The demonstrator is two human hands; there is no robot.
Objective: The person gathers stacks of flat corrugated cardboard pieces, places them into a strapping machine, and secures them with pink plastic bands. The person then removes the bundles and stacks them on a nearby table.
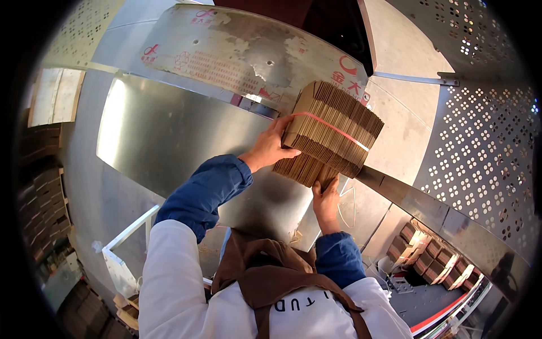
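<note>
A thick bundle of brown folded cardboard pieces (339, 144) is in front of me, right of the middle, tilted. A thin pinkish strap (330, 125) runs across its upper face. My left hand (268, 148) grips the bundle's left side, thumb toward me and fingers partly hidden behind the edge. At the near lower edge, my right hand (326, 204) is closed on the cardboard, its thumb on the near face. Below the strapped layer, more cardboard edges (302, 168) stick out toward me; whether they belong to the same bundle I cannot tell.
A shiny metal worktop (175, 124) spans the left and middle, with a worn, red-printed panel (226, 56) behind it. A metal rail (412, 195) and perforated panel (480, 152) stand right. Strapped cardboard bundles (435, 257) sit lower right; cardboard stacks (42, 198) line the far left.
</note>
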